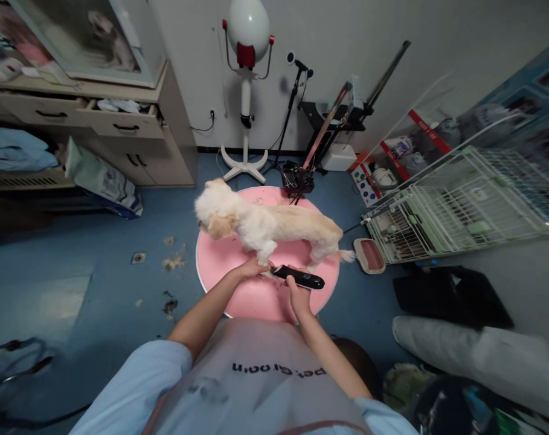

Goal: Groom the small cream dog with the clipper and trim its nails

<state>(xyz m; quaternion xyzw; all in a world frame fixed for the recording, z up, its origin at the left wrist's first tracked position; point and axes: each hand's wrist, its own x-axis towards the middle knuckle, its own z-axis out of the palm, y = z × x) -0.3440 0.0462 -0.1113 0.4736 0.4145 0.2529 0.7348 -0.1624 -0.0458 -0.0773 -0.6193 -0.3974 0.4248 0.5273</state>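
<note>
A white and tan dog stands on a round pink grooming table, its head to the left and its tail to the right. My left hand is closed around the lower part of one of its front legs. In my right hand are black hair clippers, gripped from below with the thumb along the body. The clippers' head points left and lies close to my left hand and the dog's paw; whether the blade touches the fur I cannot tell.
Behind the table stand a white dryer on a wheeled base and a black tool holder with scissors. A wire cage is at the right, beside a pink litter tray. Hair clumps lie on the blue floor. A drawer cabinet stands back left.
</note>
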